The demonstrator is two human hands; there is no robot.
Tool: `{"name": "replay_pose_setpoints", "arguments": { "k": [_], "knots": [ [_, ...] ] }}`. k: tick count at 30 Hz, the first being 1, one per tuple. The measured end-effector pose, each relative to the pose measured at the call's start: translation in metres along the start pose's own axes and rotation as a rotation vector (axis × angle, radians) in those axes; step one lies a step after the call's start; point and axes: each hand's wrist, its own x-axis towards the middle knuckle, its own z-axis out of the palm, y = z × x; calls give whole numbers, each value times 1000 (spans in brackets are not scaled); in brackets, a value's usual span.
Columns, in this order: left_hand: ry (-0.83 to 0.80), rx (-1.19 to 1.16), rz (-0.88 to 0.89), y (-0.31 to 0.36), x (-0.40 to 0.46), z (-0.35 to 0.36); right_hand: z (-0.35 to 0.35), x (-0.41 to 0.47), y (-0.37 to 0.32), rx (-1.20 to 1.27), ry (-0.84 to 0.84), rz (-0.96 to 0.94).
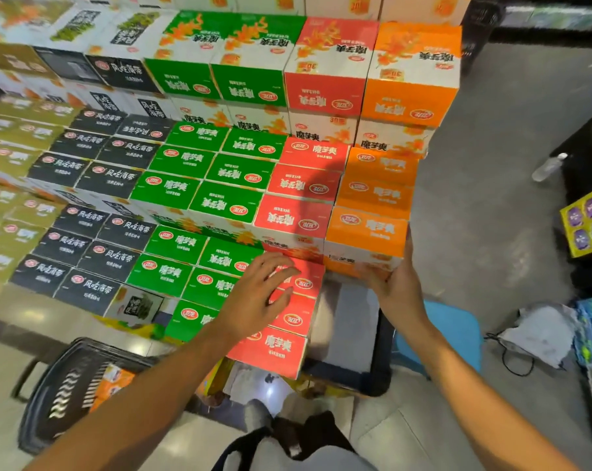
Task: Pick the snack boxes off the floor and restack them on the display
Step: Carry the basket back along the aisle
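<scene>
Clasping the orange box (366,237), right hand (394,283) grip; left hand (260,294) flat, released.

The right hand's fingers (372,277) vanish beneath the orange box (366,239), so their grip cannot be told. Left of the left hand's fingers (281,270), the olive boxes (12,212) blur and run off the edge. Below them, the black basket (73,385) holds something unreadable.

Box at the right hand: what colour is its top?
Orange top on the box, white lower side; right hand grips its corner. Head view.
</scene>
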Motion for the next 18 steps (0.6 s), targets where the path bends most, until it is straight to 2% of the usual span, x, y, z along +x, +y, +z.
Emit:
{"name": "replay_pose_setpoints", "arguments": {
  "k": [8,10,13,15,18],
  "knots": [
    [-84,5,44,3,-1,-14,-3,-6,-4,9,39,-5],
    [-103,-40,2,5,-4,-24,-6,-19,-10,46,70,2],
    [-93,-77,-59,7,-22,-46,-10,-51,-20,-32,173,-11],
    [-94,-51,-72,5,-41,-65,-8,-76,-29,-74,260,-75],
    [-77,10,-99,-4,-82,-97,6,-106,-51,-206,367,-286]
  ]
}}
